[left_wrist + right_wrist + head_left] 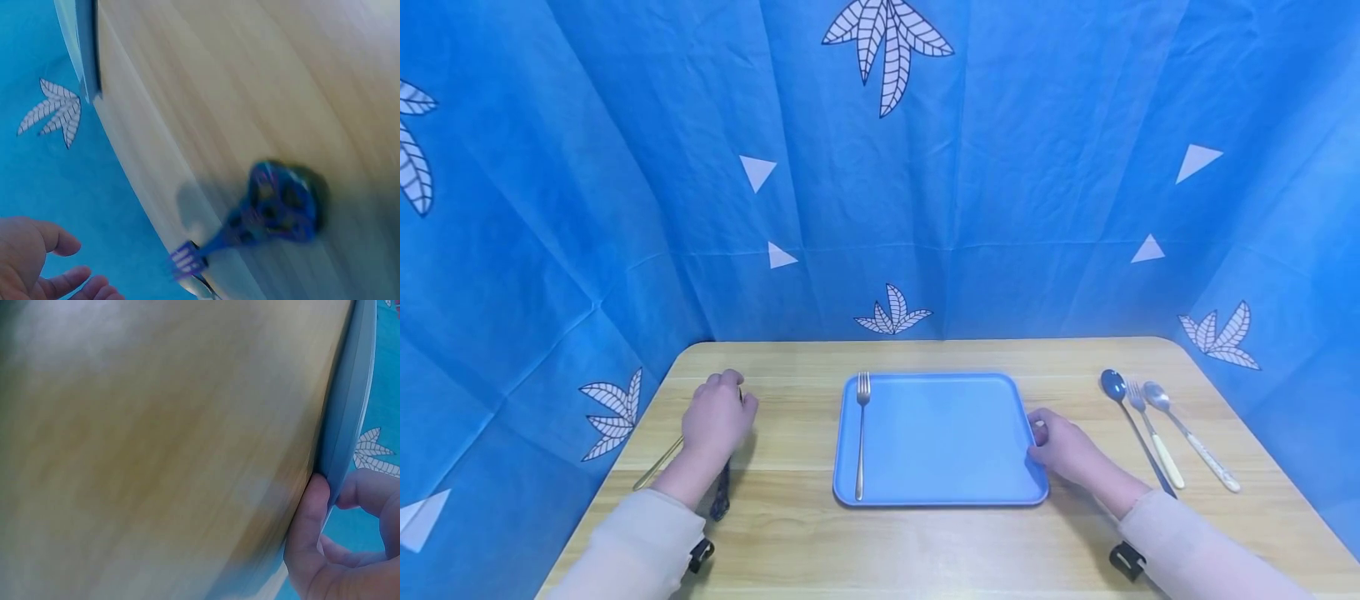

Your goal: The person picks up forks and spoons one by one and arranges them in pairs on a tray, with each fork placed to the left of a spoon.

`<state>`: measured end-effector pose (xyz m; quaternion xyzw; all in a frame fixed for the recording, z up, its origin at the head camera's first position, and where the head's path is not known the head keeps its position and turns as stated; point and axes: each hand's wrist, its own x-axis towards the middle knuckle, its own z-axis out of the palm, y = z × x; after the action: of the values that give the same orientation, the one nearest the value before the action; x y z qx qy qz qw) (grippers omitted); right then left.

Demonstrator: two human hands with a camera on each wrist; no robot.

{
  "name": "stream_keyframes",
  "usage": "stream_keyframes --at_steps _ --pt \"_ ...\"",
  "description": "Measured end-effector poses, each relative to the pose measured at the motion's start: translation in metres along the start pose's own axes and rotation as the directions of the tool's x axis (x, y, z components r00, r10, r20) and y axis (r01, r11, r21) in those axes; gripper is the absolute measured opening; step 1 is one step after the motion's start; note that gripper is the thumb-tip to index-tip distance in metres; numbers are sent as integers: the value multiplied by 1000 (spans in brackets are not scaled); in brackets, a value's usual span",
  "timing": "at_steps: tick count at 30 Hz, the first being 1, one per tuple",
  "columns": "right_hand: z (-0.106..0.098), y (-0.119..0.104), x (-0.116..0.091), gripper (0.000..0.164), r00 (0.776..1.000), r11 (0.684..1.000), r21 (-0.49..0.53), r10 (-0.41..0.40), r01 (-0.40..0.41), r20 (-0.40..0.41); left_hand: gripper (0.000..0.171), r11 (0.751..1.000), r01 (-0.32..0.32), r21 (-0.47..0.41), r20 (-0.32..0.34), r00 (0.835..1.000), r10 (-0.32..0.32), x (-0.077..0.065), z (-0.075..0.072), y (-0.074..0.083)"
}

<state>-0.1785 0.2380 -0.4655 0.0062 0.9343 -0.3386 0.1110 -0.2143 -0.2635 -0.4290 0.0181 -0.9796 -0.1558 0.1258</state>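
A blue rectangular tray (943, 437) lies mid-table, bearing a slim metal fork (861, 425) along its left side. At the tray's right edge, my right hand (1066, 447) pinches the rim; the right wrist view shows thumb and fingertips on either side of the tray wall (350, 381). My left hand (718, 414) hovers over the table's left side, fingers loosely bent with nothing between them in the left wrist view. Close by it is a dark fork with an openwork handle (281, 209), partly hidden by the arm in the head view. A thin gold-coloured handle (658, 464) shows left of the wrist.
On the right side of the wooden table (955, 550) lie a dark spoon (1114, 386), a fork with a cream handle (1167, 461) and a spoon with a patterned handle (1206, 458). A blue patterned curtain (1022, 167) surrounds the table's back and sides.
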Motion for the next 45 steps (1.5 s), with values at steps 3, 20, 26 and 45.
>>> stream_keyframes --at_steps 3,20,26,45 --pt "0 0 0 57 1000 1000 1 -2 2 -1 35 1000 17 4 -8 1000 -17 3 0 -8" --pt "1 1 0 56 1000 1000 3 -5 5 -5 44 994 105 14 59 993 -106 13 6 -43" --pt "1 1 0 56 1000 1000 0 -4 4 -7 55 991 131 26 95 987 -133 17 10 -55" --pt "1 -1 0 56 1000 1000 -5 1 -1 6 58 987 145 74 207 965 -158 17 18 -78"
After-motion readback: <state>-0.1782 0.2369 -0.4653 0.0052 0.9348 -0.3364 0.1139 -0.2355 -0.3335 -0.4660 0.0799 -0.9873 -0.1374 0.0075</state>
